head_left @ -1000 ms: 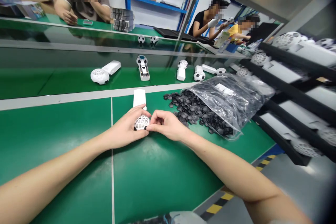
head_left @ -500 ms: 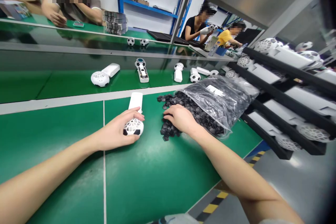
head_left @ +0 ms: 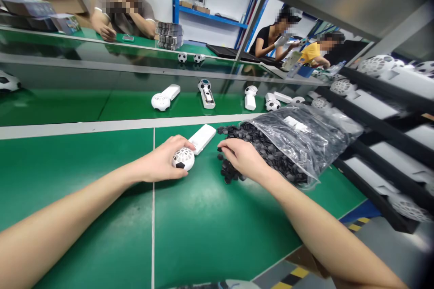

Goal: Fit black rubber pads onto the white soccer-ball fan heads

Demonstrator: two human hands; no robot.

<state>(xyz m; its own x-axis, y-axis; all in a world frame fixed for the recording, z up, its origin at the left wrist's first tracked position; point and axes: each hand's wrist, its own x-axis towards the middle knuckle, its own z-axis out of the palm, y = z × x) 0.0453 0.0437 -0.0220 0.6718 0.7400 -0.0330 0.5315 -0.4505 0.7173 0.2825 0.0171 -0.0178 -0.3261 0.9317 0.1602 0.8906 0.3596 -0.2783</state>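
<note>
White ball-headed device (head_left: 184, 159) lies in the grasping left hand (head_left: 162, 162); right hand (head_left: 247, 159) state unclear.

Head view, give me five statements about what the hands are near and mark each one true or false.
1. The left hand grips a ball end. True.
2. The right hand touches the ball end too. False: it is apart from it, at the black pieces.
3. Black pieces spill from a clear bag. True.
4. The bag stands left of the ball end. False: it lies to the right.
5. The table is red. False: green.
</note>
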